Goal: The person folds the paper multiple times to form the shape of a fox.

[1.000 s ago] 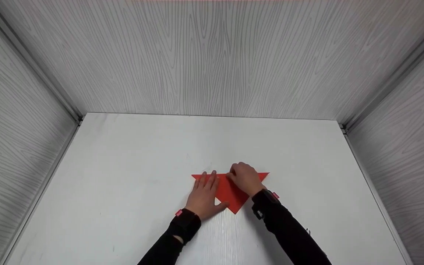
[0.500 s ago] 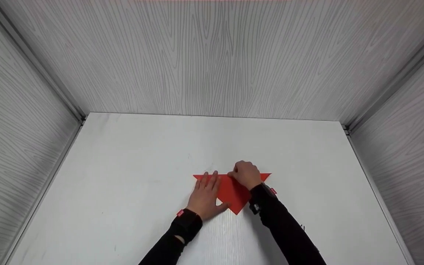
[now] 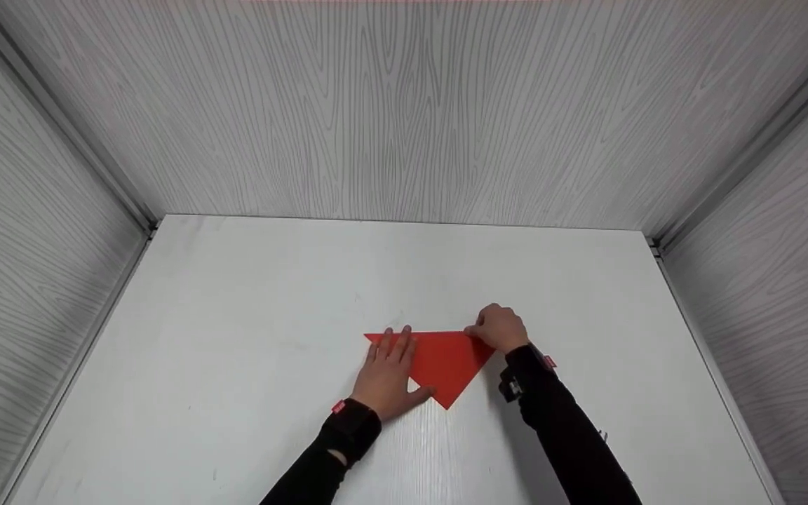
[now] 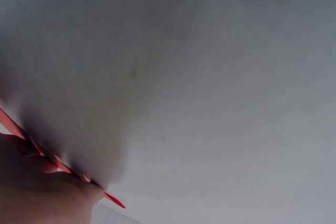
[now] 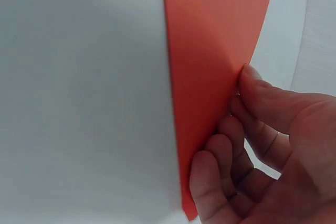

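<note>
A sheet of red paper, folded into a triangle (image 3: 447, 368), lies on the white table with its long edge away from me and one point toward me. My left hand (image 3: 385, 387) rests on its left part, fingers spread and thumb near the front point. At the far edge, right of the middle, my right hand (image 3: 502, 328) grips the paper between thumb and curled fingers. This hand covers the triangle's right corner in the head view. The right wrist view shows the thumb (image 5: 262, 90) right at the paper's edge, with the curled fingers lying along it.
The white tabletop (image 3: 250, 315) spreads around the paper. Grey wood-grain panels stand at the back (image 3: 404, 112), on the left (image 3: 32, 280) and on the right (image 3: 776, 280). Both wrists carry black bands.
My right hand has slid to the right along the paper's far edge, from near the middle toward the right corner. The left hand stays in place on the paper.
</note>
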`<state>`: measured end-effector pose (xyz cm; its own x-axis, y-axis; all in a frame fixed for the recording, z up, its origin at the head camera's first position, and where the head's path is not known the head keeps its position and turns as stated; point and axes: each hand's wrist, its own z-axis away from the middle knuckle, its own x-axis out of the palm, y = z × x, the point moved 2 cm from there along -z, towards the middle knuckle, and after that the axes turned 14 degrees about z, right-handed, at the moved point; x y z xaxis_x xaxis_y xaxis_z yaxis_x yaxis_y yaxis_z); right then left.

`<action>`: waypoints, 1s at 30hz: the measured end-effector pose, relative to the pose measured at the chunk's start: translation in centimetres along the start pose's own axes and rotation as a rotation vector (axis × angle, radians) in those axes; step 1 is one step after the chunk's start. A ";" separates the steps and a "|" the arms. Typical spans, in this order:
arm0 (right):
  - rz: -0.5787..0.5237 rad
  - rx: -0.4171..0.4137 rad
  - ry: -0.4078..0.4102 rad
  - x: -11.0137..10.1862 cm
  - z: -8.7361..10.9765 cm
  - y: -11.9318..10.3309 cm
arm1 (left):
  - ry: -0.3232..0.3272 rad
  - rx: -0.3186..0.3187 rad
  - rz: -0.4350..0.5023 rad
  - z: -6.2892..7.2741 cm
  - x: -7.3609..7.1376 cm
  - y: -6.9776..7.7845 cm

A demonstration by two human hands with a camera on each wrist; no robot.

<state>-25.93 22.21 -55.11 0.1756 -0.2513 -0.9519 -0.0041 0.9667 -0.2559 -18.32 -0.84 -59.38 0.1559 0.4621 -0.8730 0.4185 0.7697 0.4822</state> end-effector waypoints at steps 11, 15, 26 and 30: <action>0.000 0.081 -0.023 -1.2 0.7 5.1 | -0.026 -0.025 0.025 0.1 0.3 -0.5; -0.020 0.106 -0.016 -1.3 1.0 6.6 | -0.029 -0.022 0.026 0.1 0.4 -0.6; -0.070 0.077 0.107 -0.8 1.9 6.1 | -0.064 -0.015 0.021 0.0 -0.2 -0.2; -0.032 -0.043 0.124 0.0 2.8 3.5 | -0.074 -0.025 0.030 0.1 -0.4 0.4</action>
<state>-23.22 25.71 -55.50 0.0529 -0.2888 -0.9559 -0.0436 0.9557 -0.2911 -18.10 -0.79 -58.91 0.2346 0.4521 -0.8606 0.3905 0.7669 0.5093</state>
